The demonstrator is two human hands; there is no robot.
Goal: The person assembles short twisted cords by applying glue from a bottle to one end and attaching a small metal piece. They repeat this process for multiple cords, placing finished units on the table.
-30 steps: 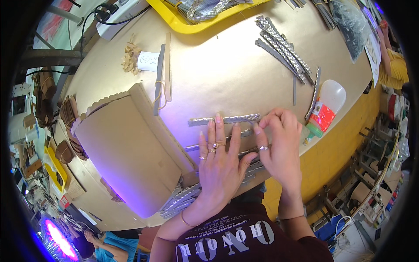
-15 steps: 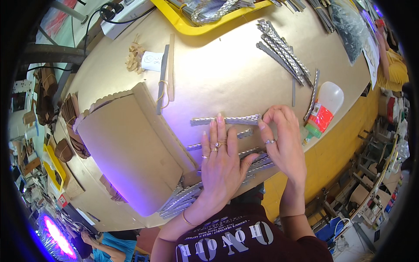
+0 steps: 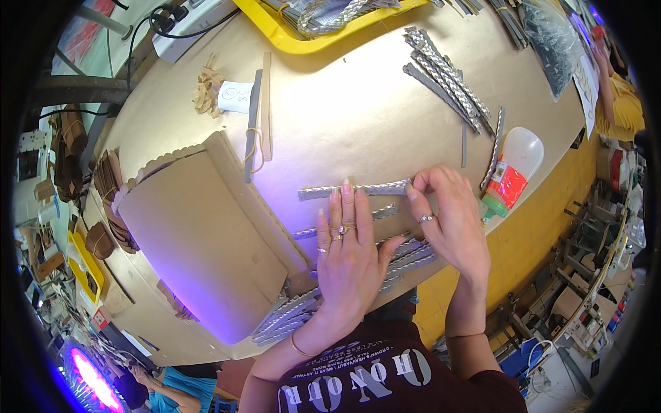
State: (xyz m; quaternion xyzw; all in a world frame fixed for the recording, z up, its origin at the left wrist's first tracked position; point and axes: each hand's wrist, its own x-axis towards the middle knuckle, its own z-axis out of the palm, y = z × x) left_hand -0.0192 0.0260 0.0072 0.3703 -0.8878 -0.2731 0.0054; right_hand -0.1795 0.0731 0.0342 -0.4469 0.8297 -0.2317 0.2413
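Left hand (image 3: 350,265), laid flat with its thumb out, presses a silvery braided strip (image 3: 385,188) to the surface at mid-frame, while farther right the right hand (image 3: 451,219) pinches the strip's right end between thumb and forefinger. Its long axis runs nearly level, right end slightly higher. It looks light, pliable, probably not fragile, and best held by the ends.

The shirt (image 3: 441,389) is dark maroon with large white lettering (image 3: 372,383). Rings (image 3: 337,237), one with a stone (image 3: 341,230), adorn the left hand (image 3: 350,265), a thin bracelet (image 3: 297,348) its wrist (image 3: 318,329); the right hand (image 3: 451,224) has a silvery ring (image 3: 426,218).
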